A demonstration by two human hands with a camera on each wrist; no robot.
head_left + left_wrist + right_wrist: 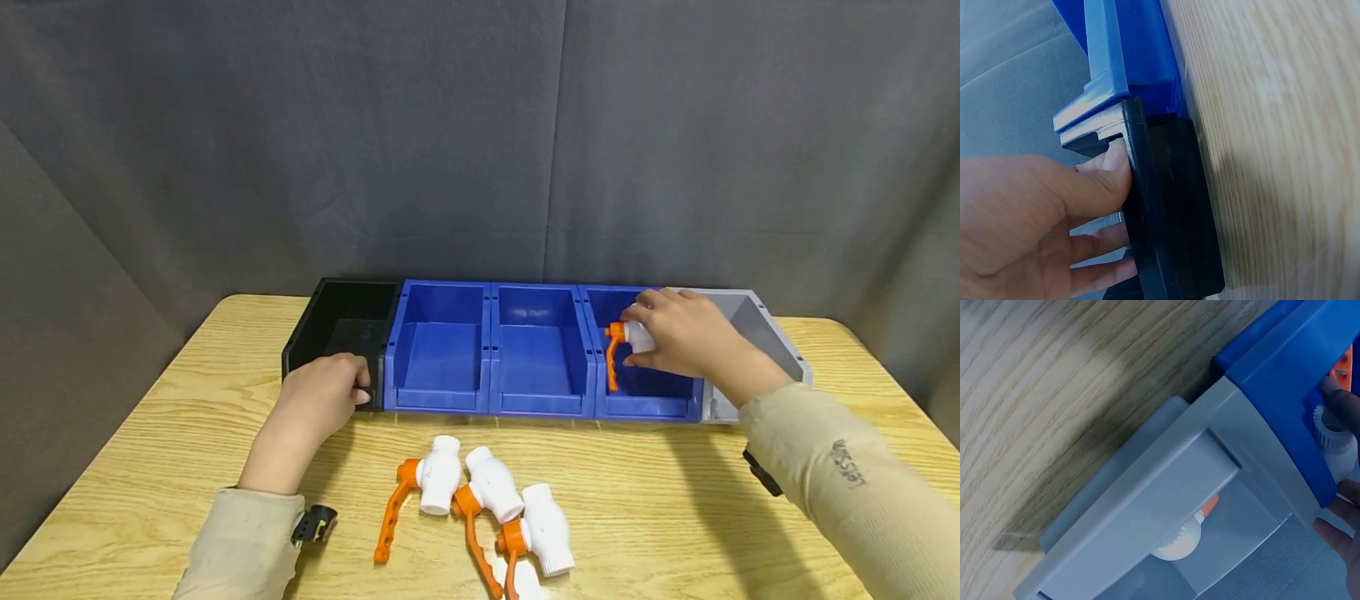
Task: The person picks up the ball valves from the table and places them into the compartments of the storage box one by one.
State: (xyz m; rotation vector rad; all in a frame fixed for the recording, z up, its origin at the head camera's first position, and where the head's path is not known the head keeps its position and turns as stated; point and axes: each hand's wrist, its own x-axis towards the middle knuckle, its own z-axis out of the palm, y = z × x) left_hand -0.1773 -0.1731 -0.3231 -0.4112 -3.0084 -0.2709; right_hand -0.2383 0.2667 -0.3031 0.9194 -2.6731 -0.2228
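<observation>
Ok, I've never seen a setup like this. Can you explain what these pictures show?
No machine: a person works with a bare left hand and right hand. The wide picture comes from a camera worn on the head, the other two from one on each wrist. On the wooden table stand a black bin, three blue bins and a gray bin. Before them lie three white valves with orange handles, plus a white piece cut off by the picture's edge. The left hand holds the black bin's front rim; the right hand grips another valve at the rightmost blue bin. The right wrist view shows a rounded white part inside the gray bin.
</observation>
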